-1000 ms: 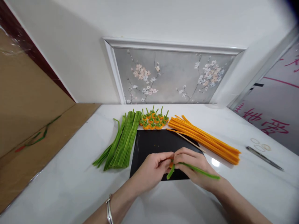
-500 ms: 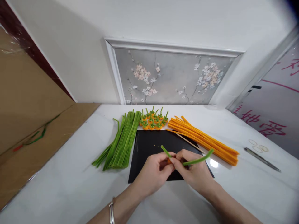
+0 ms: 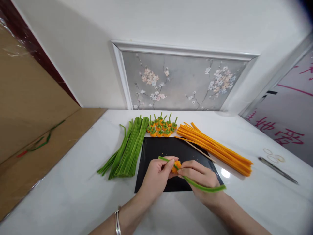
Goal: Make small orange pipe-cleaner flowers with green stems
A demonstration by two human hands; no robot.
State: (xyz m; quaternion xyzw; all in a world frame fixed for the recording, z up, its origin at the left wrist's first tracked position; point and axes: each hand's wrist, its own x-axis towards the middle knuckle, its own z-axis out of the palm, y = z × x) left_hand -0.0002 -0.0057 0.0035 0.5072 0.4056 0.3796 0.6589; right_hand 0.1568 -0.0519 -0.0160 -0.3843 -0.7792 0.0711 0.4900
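Between my fingertips is a small orange pipe-cleaner ball (image 3: 176,166), with a green pipe cleaner (image 3: 204,188) lying across it. My left hand (image 3: 158,173) pinches the ball from the left, its thumb over the green stem, whose short end sticks out at the upper left. From the right, my right hand (image 3: 201,178) pinches the green stem close against the ball; the long end curves off to the right. Both hands are above a black mat (image 3: 153,153). How the stem is fixed to the ball is hidden by the fingers.
Green pipe cleaners (image 3: 129,153) lie bundled at the left, orange ones (image 3: 217,148) at the right. Several finished orange pieces with green stems (image 3: 161,125) stand behind the mat. A thin wooden stick (image 3: 200,151), tweezers (image 3: 278,170) and clear rings (image 3: 272,159) lie rightward.
Both hands have turned, bringing the orange ball into view between them. The green pipe cleaner's long end has swung downward at the right, and its short end has shifted left.
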